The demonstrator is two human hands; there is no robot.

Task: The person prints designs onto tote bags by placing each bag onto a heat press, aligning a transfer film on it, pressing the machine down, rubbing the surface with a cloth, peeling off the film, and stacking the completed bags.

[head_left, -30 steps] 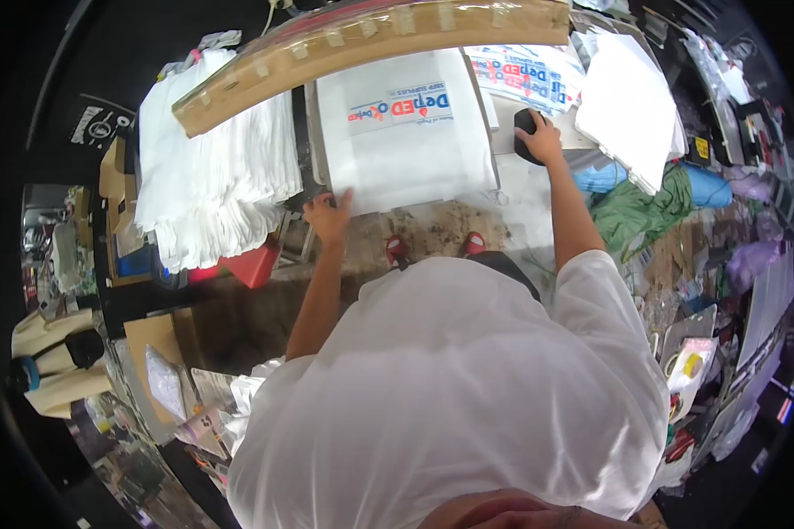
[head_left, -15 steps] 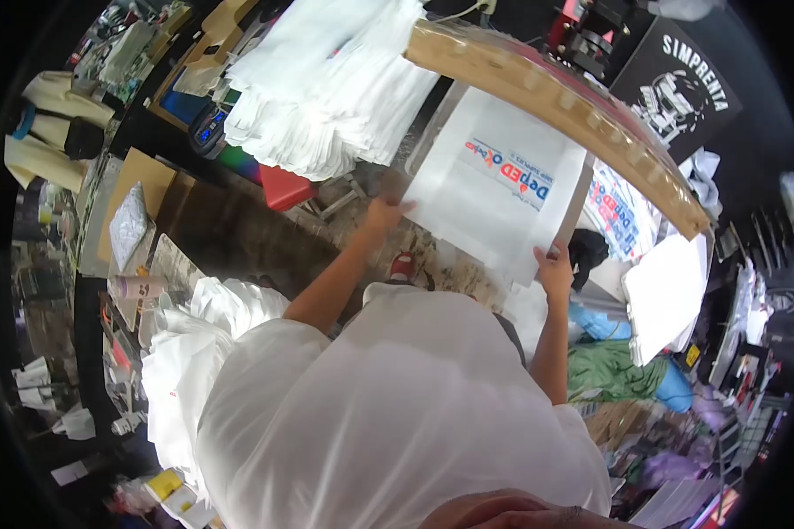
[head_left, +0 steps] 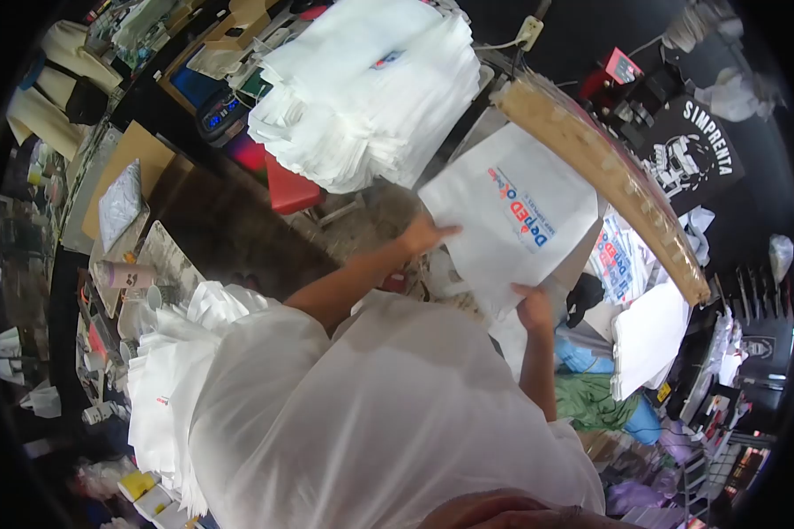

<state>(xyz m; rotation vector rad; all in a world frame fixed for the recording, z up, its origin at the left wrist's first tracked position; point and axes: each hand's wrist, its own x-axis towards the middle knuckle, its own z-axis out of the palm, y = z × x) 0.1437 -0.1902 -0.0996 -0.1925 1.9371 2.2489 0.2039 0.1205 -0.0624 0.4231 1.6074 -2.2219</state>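
A white fabric bag [head_left: 485, 240], printed with blue and red lettering that reads "DepED", is stretched between my two hands. My left hand [head_left: 428, 234] is closed on its left edge, thumb on top. My right hand [head_left: 534, 309] pinches the near right corner, slightly blurred. The bag's near end bends downward between the hands. Its far part lies below a tape-covered frame [head_left: 604, 172], raised at a slant. To the left of the bag rises a thick stack of white fabric bags [head_left: 362, 97], with a small print on its top one.
Under the stack is a red stool [head_left: 289, 187]. More white bags [head_left: 172, 388] are piled at my left side. On the right are printed sheets [head_left: 622, 260], a white stack [head_left: 648, 339] and green cloth [head_left: 595, 401]. A dark "SIMPRENTA" sign [head_left: 692, 154] stands behind the frame.
The printed bag lay flatter on the surface under the frame; now its near end is bent and it has shifted toward the tall stack. Both hands still grip it. The camera view has shifted.
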